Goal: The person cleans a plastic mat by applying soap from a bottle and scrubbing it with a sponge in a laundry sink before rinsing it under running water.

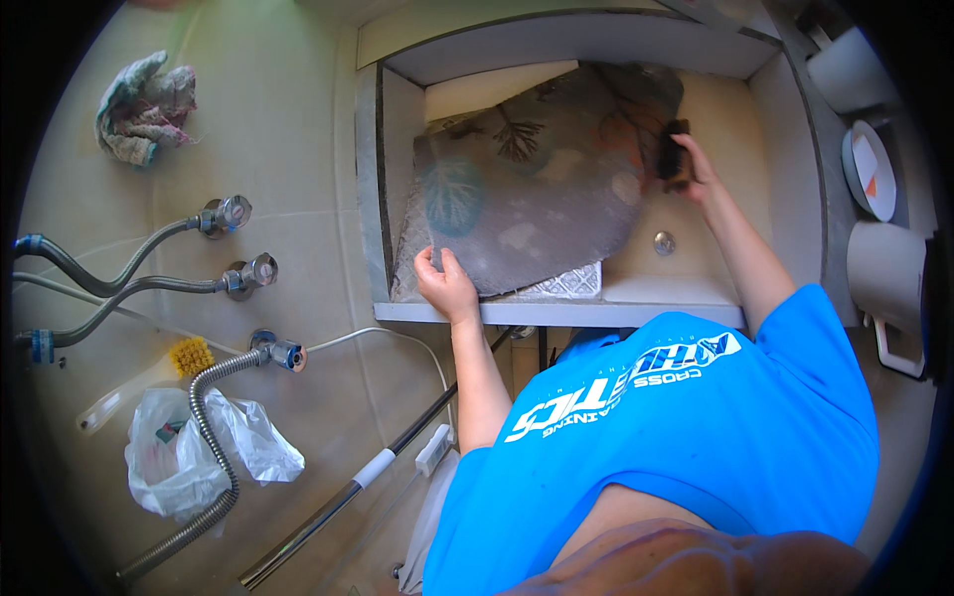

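Note:
A grey mat [551, 201] with a print of leaves and branches lies slanted in a rectangular basin [730, 112]. My left hand [446, 281] grips the mat's near left corner at the basin's front rim. In my right hand [702, 170] is a brush [674, 155] with dark bristles, at the mat's right edge. Whether the bristles touch the mat, I cannot tell. Under the near edge of the mat shows a white patterned board [566, 283]. A round metal drain [664, 243] sits in the basin floor, right of the mat.
On the left tiled wall are valves [227, 214] with braided hoses [141, 257], a hanging rag [147, 110], a yellow scrub brush [191, 357] and plastic bags [171, 462]. A metal pole [358, 484] leans left of me. At right stand a white bowl [869, 171] and a white pitcher [887, 283].

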The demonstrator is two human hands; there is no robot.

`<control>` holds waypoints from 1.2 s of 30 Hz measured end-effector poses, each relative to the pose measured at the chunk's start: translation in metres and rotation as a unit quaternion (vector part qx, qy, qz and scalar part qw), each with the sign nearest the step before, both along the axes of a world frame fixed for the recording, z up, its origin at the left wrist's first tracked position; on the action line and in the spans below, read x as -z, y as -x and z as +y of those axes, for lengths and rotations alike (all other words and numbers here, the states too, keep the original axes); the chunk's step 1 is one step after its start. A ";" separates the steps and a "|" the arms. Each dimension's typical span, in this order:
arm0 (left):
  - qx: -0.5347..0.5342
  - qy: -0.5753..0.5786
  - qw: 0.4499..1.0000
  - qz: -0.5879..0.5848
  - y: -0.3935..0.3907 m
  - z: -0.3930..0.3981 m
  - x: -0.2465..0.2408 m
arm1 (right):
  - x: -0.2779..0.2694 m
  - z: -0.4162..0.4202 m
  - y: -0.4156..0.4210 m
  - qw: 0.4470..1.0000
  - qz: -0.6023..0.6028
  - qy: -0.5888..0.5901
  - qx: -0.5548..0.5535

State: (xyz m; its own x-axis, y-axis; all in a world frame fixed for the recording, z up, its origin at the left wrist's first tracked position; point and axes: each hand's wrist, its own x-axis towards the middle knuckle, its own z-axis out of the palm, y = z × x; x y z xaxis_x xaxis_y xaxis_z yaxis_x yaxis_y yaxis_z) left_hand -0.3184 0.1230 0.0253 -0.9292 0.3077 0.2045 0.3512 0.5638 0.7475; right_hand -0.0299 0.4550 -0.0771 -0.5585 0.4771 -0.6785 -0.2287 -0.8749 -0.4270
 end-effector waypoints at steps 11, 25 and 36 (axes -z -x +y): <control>0.005 -0.240 0.969 -0.062 0.049 0.037 -0.020 | -0.155 0.055 0.067 0.968 0.146 -0.204 -0.006; 0.027 0.217 0.971 0.101 0.092 0.063 -0.022 | -0.024 0.008 -0.105 0.971 -0.234 -0.016 -0.049; 0.292 -0.172 0.910 -0.238 0.004 0.250 -0.117 | -0.013 0.008 -0.047 0.962 -0.226 -0.070 -0.135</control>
